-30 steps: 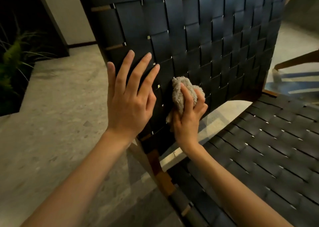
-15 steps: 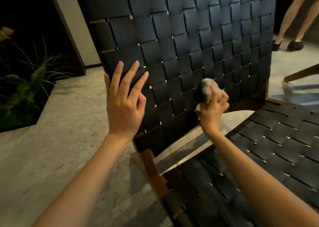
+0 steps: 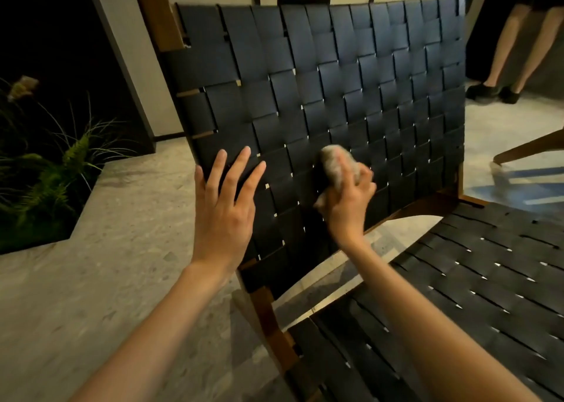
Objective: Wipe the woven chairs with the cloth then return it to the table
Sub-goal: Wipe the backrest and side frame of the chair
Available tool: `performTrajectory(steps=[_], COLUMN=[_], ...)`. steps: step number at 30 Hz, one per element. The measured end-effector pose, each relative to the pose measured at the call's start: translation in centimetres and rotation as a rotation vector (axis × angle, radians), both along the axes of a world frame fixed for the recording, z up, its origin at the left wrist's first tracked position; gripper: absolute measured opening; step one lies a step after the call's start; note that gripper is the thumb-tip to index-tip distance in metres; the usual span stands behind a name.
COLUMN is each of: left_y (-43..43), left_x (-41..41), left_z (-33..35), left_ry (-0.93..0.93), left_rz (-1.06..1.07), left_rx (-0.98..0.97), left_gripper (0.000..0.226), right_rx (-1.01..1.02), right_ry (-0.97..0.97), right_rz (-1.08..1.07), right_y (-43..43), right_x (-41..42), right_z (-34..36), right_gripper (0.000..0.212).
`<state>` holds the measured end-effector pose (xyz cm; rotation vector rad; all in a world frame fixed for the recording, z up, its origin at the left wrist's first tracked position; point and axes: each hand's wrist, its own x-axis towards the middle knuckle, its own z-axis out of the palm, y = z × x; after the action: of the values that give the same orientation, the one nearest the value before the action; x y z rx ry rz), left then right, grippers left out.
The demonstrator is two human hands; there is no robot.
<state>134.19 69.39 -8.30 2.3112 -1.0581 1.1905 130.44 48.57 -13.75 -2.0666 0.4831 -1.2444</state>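
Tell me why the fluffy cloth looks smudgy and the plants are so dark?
Head view: the cloth and the right hand gripping it are smeared, probably motion blur, while the left hand spread against the chair back looks sharper; head view again: soft light catches the woven straps, but the plants at the left sit in deep shadow, with little light reaching them.

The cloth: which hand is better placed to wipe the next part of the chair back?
Right. The right hand grips the cloth against the woven chair back; the left hand lies flat on the weave, holding nothing.
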Motion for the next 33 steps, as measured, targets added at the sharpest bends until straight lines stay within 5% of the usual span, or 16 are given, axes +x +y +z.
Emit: performTrajectory(steps=[3, 5, 10, 14, 20, 25, 30, 33], left_y=[0.7, 0.6, -0.9, -2.4, -5.8, -9.5, -10.7, -10.5], left_x=[-0.1, -0.1, 0.2, 0.8, 2.3, 3.6, 4.2, 4.1], left_z=[1.2, 2.3, 4.8, 5.7, 6.6, 7.6, 8.0, 7.9], left_ry=[-0.037, -0.04, -0.008, -0.005, -0.046, -0.065, -0.091, -0.113], left_rz=[0.027, 0.019, 0.079, 0.102, 0.065, 0.055, 0.115, 0.186], left_rx=[0.162, 0.234, 0.314, 0.374, 0.436, 0.478, 0.44, 0.424], left_gripper=[0.057, 0.055, 0.053, 0.055, 0.057, 0.056, 0.06, 0.064], right_rx=[0.378, 0.377, -0.241, -0.492, 0.038, 0.362, -0.143, -0.433], right_ry=[0.047, 0.052, -0.001, 0.042, 0.123, -0.04, -0.159, -0.128], right_rz=[-0.259, -0.267, 0.124, 0.124, -0.219, -0.356, 0.092, 0.133], right_y=[-3.4, -2.6, 5.1, 1.6, -8.0, -10.4, -3.7, -4.9], right_x=[1.5, 1.8, 0.5, 0.0, 2.5, 4.8, 4.7, 4.4], right_z=[3.6, 4.8, 3.0, 2.8, 4.9, 7.6, 7.5, 7.5], right_gripper=[0.053, 0.054, 0.059, 0.062, 0.061, 0.044, 0.055, 0.046])
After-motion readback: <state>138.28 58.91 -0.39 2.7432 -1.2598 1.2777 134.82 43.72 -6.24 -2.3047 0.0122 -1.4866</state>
